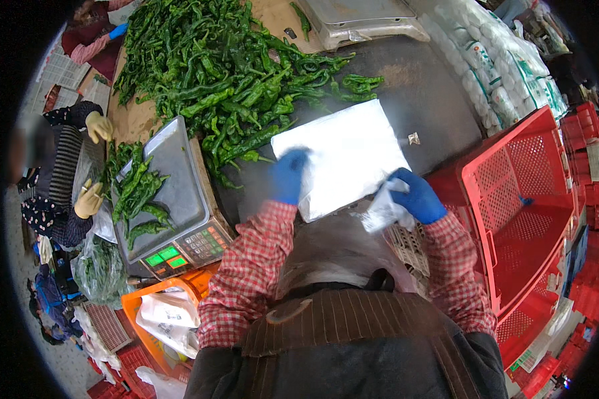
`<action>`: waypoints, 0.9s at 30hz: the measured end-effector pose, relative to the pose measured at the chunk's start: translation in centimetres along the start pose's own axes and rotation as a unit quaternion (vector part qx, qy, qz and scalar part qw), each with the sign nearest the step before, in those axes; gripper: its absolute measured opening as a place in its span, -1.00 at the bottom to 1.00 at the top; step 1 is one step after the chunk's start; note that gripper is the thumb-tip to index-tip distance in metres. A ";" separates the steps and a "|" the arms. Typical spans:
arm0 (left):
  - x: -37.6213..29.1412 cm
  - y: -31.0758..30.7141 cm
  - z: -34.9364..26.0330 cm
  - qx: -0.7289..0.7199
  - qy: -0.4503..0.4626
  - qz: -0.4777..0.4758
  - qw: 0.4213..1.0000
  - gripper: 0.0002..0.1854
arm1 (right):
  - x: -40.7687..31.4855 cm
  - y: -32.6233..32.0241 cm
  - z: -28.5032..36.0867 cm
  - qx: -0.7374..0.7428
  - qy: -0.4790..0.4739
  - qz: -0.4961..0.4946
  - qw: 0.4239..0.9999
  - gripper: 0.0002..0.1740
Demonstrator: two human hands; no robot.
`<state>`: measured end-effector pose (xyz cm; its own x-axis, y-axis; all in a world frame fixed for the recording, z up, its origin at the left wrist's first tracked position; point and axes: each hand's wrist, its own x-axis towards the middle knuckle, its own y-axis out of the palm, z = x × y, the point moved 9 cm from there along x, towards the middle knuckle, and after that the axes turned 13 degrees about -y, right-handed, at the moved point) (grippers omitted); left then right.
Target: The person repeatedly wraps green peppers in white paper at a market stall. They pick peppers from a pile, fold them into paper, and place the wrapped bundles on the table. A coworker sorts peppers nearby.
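Note:
A flat white rectangular sheet or stack [347, 159] lies on the dark tabletop before me, glaring brightly. My left hand [289, 175], in a blue glove, is over its left edge. Motion blur hides how the fingers are set. At the sheet's lower right corner, my gloved right hand [419, 195] grips a crumpled piece of thin translucent plastic [387, 212]. Just beyond the sheet spreads a large heap of long green peppers [219, 75]. Left of me a digital scale [179, 194] carries a few green peppers [142, 194] on its metal pan.
On the left a person with cream gloves [89, 199] works beside the scale; another person's blue glove [118, 31] is farther back. Red plastic crates [519, 199] stand to my right, packed white bags [499, 65] behind them. An orange crate [152, 319] sits lower left; a second scale [362, 22] stands at the back.

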<state>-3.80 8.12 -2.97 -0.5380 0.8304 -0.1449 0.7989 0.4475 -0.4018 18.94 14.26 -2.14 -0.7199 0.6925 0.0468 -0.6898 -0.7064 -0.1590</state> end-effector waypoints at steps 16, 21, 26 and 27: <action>-7.7 5.1 -2.2 0.385 0.243 0.077 0.887 -0.50 | 1.7 -3.6 -4.6 -0.385 0.012 -0.026 0.922 -0.78; -6.9 4.0 -2.7 0.352 0.213 0.038 0.911 -0.46 | 3.3 0.4 -2.6 -0.217 -0.017 -0.009 0.976 -0.83; -7.2 5.8 -1.4 0.401 0.264 0.051 0.876 -0.50 | 7.1 3.6 -4.6 -0.347 0.020 0.046 0.937 -0.73; -7.1 5.8 -1.4 0.400 0.262 0.052 0.877 -0.48 | 7.0 3.4 -6.0 -0.345 0.022 0.065 0.936 -0.73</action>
<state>4.99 5.26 -3.00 -0.1087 0.9851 0.1330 0.2788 0.1587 -0.9472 12.02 17.56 -8.28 -0.7800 0.6235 -0.0542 -0.3727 -0.5323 -0.7601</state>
